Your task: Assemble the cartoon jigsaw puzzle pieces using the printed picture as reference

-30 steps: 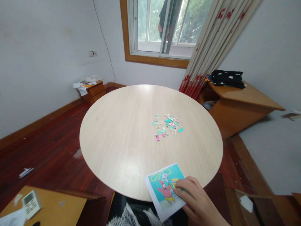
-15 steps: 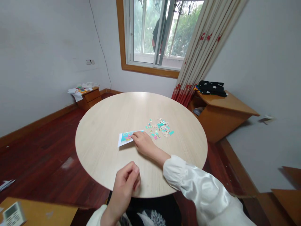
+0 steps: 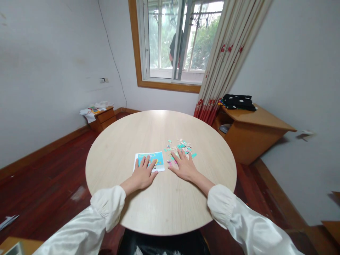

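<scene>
A printed picture card (image 3: 159, 158) with a turquoise scene and white border lies flat on the round wooden table (image 3: 159, 202). Across its lower part rests my left hand (image 3: 143, 174), fingers spread, hiding some of the print. To the right of the card is a loose pile of jigsaw puzzle pieces (image 3: 183, 144), turquoise, pink and bare cardboard-coloured. My right hand (image 3: 185, 167) is spread over the near side of this pile, its fingertips on or just above the pieces. Several pieces under that palm are hidden. Neither hand grips anything.
Behind the table are a window (image 3: 170, 46) and a patterned curtain (image 3: 225, 53). A tilted brown desk (image 3: 255, 131) bearing folded black cloth (image 3: 237, 102) stands at the right. A small drawer cabinet (image 3: 106, 118) with papers is at the left. Through the glass a person (image 3: 174, 49) shows.
My right hand has let go of the card and moved right onto the puzzle pieces. The card, raised before, now lies flat. My left hand has opened and reached forward onto it.
</scene>
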The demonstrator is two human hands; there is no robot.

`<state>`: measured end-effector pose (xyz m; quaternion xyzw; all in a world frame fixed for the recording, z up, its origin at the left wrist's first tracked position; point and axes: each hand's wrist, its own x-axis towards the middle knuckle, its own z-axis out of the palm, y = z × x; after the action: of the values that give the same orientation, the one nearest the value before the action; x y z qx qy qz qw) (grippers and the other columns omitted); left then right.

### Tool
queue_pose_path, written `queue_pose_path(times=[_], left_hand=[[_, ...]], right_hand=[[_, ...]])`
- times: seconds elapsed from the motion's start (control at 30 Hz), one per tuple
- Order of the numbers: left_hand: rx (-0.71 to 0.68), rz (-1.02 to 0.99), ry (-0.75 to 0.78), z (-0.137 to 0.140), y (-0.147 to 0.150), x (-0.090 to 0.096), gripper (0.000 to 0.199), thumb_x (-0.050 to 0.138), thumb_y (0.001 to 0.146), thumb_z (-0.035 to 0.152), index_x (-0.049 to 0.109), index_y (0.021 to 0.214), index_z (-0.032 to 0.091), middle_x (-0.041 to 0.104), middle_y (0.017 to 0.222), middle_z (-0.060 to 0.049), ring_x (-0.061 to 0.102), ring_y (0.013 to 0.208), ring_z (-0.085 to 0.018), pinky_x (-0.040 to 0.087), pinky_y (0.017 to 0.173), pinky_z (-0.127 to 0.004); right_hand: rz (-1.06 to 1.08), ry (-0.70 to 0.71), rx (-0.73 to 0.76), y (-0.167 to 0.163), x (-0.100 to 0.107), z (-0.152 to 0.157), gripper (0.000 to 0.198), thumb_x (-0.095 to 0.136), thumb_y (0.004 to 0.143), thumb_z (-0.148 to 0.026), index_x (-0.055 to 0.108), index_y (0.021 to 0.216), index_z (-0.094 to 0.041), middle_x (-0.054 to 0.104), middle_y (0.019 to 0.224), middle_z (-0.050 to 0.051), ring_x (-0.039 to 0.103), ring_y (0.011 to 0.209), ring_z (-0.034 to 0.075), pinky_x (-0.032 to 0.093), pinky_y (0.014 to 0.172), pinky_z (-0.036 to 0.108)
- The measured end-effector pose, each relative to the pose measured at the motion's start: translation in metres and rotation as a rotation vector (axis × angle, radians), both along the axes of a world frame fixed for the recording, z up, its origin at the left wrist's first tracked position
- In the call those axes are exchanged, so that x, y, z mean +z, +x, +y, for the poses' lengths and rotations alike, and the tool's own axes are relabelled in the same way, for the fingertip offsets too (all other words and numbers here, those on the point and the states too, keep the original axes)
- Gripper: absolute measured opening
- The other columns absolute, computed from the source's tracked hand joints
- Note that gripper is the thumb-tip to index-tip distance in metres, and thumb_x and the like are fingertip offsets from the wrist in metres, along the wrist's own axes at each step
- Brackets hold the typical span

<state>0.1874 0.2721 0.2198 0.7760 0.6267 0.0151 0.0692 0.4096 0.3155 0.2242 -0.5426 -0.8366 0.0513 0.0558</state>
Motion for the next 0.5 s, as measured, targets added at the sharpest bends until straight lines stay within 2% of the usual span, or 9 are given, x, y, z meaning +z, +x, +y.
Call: queue_pose_path(times=[0.07,0.17,0.23,0.3,0.4,0.47,0.5], left_hand=[[-0.034,0.014,-0.019,0.013,0.004,-0.002,0.059,0.031,0.096,0.049,0.030,0.148,0.022,0.019,0.157,-0.016,0.012,0.145,-0.035,0.010,0.113,-0.059],[-0.073,0.009,-0.027,0.046,0.010,0.006,0.058,0.032,0.096,0.047,0.031,0.147,0.021,0.019,0.157,-0.017,0.013,0.145,-0.035,0.010,0.113,-0.058],[-0.098,-0.014,-0.036,0.070,0.011,0.014,0.055,0.035,0.096,0.045,0.035,0.145,0.020,0.024,0.155,-0.017,0.017,0.144,-0.034,0.013,0.113,-0.058],[-0.131,-0.045,-0.052,0.090,0.010,0.025,0.049,0.039,0.094,0.043,0.045,0.138,0.021,0.037,0.149,-0.015,0.030,0.139,-0.033,0.023,0.110,-0.056],[-0.183,-0.081,-0.079,0.104,0.000,0.054,0.037,0.050,0.089,0.038,0.060,0.120,0.021,0.060,0.126,-0.012,0.055,0.119,-0.028,0.041,0.101,-0.045],[-0.207,-0.118,-0.070,0.099,-0.013,0.085,0.036,0.051,0.088,0.036,0.061,0.118,0.017,0.064,0.120,-0.012,0.061,0.109,-0.024,0.046,0.096,-0.037],[-0.208,-0.166,-0.008,0.093,-0.021,0.102,0.036,0.046,0.091,0.035,0.059,0.120,0.017,0.062,0.123,-0.011,0.060,0.111,-0.023,0.046,0.097,-0.035]], right_hand=[[-0.005,-0.037,-0.047,0.007,-0.002,0.018,0.077,0.034,0.088,-0.069,0.022,0.151,-0.026,0.013,0.158,0.015,0.006,0.146,0.032,0.002,0.112,0.060],[-0.014,-0.036,-0.041,0.006,-0.002,0.042,0.072,0.031,0.090,-0.067,0.027,0.149,-0.026,0.017,0.158,0.013,0.008,0.146,0.030,0.004,0.114,0.057],[0.002,-0.027,-0.013,0.002,-0.004,0.053,0.070,0.032,0.091,-0.064,0.030,0.149,-0.025,0.020,0.157,0.013,0.011,0.145,0.030,0.005,0.114,0.056],[0.052,-0.004,0.020,0.001,-0.007,0.061,0.067,0.035,0.092,-0.060,0.031,0.148,-0.023,0.022,0.156,0.013,0.014,0.145,0.030,0.007,0.115,0.055],[0.211,0.081,0.016,0.008,-0.003,0.066,0.059,0.033,0.096,-0.049,0.038,0.144,-0.016,0.033,0.152,0.015,0.025,0.142,0.026,0.012,0.116,0.051],[0.396,0.180,-0.021,0.019,0.017,0.062,0.053,0.028,0.098,-0.044,0.047,0.138,-0.015,0.045,0.145,0.015,0.037,0.137,0.024,0.019,0.116,0.049],[0.510,0.250,-0.025,0.027,0.032,0.057,0.052,0.027,0.098,-0.045,0.050,0.135,-0.017,0.051,0.140,0.014,0.043,0.133,0.024,0.025,0.114,0.049]])
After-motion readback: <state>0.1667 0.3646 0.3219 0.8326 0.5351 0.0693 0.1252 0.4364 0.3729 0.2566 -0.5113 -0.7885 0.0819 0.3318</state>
